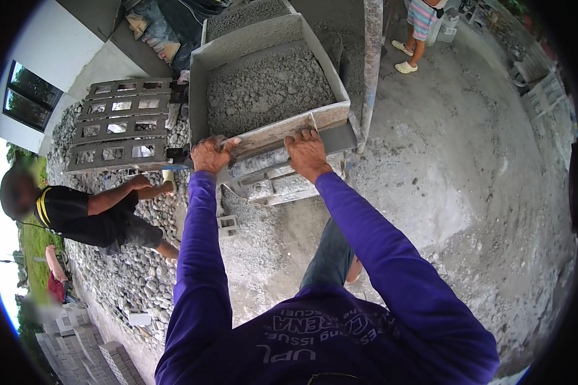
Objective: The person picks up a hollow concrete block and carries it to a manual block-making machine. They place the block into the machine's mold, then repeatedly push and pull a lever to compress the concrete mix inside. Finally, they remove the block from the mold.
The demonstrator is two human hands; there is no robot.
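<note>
A metal feed box full of damp grey concrete mix stands in front of me. Along its near side runs a cement-smeared handle bar. My left hand is closed at the bar's left end, thumb pointing right along the box's rim. Curled fingers of my right hand grip the bar further right; both palms are hidden. Beneath the bar sits a mortar-caked metal frame. Just left of the box, several rows of grey hollow blocks rest on a support.
A co-worker in a black shirt stands at left beside river stones. An upright metal post rises right of the box. Another person's legs show at far right. Stacked blocks lie lower left; a loose block sits nearby.
</note>
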